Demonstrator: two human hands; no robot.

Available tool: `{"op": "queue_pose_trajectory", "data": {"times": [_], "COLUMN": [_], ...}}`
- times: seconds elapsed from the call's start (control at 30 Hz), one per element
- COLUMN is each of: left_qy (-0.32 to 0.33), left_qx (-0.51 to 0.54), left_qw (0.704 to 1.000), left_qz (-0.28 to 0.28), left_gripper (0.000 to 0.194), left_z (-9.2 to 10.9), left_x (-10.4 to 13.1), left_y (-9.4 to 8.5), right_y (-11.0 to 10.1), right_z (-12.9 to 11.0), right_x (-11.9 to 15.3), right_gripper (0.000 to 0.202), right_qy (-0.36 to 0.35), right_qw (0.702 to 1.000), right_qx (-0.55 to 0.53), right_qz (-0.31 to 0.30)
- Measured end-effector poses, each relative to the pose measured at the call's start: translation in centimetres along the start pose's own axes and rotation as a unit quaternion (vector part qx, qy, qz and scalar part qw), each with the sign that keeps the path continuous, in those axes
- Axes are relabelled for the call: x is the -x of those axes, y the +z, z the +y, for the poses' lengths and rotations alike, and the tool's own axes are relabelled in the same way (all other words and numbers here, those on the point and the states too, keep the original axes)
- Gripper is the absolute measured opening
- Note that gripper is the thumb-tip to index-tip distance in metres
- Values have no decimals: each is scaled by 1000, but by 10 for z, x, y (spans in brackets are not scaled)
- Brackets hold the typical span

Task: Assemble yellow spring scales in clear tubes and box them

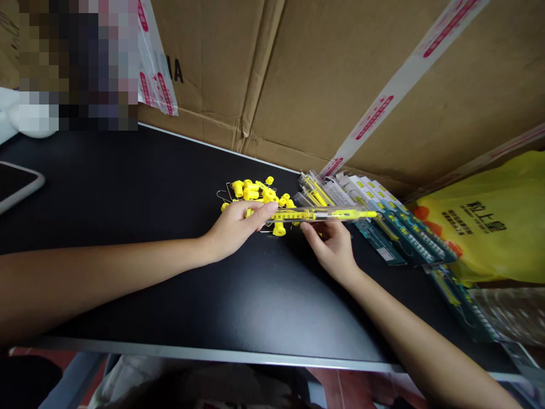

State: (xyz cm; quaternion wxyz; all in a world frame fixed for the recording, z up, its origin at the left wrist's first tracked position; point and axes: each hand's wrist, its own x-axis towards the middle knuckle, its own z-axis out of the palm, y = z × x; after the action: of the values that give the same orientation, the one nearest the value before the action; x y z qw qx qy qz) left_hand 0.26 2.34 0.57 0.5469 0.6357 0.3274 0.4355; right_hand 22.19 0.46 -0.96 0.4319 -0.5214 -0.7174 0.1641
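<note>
Level across both hands lies a clear-tubed spring scale (298,215), with a yellow printed scale inside and a yellow rod sticking out at its right end. My left hand (238,227) grips the tube's left end, thumb along the top. From below, my right hand (332,250) holds the tube near its middle, the thumb in front and the fingers partly hidden behind. Just beyond my hands is a heap of yellow plastic caps (251,193), some with wire hooks. Part of this heap is covered by my left hand and the tube.
More clear tubes with yellow parts (315,190) lie behind my right hand. Several green and white carded packages (395,227) are stacked to the right, beside a yellow bag (489,221). A phone (17,184) rests at the far left. Large cardboard boxes (340,68) wall the black table's back edge.
</note>
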Motion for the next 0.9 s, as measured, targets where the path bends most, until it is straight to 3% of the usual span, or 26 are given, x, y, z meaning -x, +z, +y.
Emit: {"op": "queue_pose_trajectory", "data": {"times": [0.13, 0.37, 0.57, 0.73, 0.9], "left_qy": [1, 2, 5, 16, 9], "left_qx": [0, 1, -3, -8, -12], "left_qw": [1000, 1000, 1000, 1000, 1000], "left_qz": [2, -5, 1, 0, -1], "left_gripper": [46, 45, 44, 45, 45], "left_z": [-1, -1, -3, -3, -3], "left_x": [0, 0, -1, -1, -1], "left_y": [0, 0, 0, -1, -1], "right_y": [-2, -4, -7, -4, -2], "right_z": [2, 4, 7, 5, 2], "right_x": [-2, -3, -6, -14, -17], "right_gripper": [12, 14, 16, 21, 18], "right_qy": [-72, -111, -149, -188, -193], "right_qw": [990, 979, 961, 919, 919], "right_qx": [112, 131, 227, 332, 328], "right_qz": [-36, -109, -54, -101, -105]}}
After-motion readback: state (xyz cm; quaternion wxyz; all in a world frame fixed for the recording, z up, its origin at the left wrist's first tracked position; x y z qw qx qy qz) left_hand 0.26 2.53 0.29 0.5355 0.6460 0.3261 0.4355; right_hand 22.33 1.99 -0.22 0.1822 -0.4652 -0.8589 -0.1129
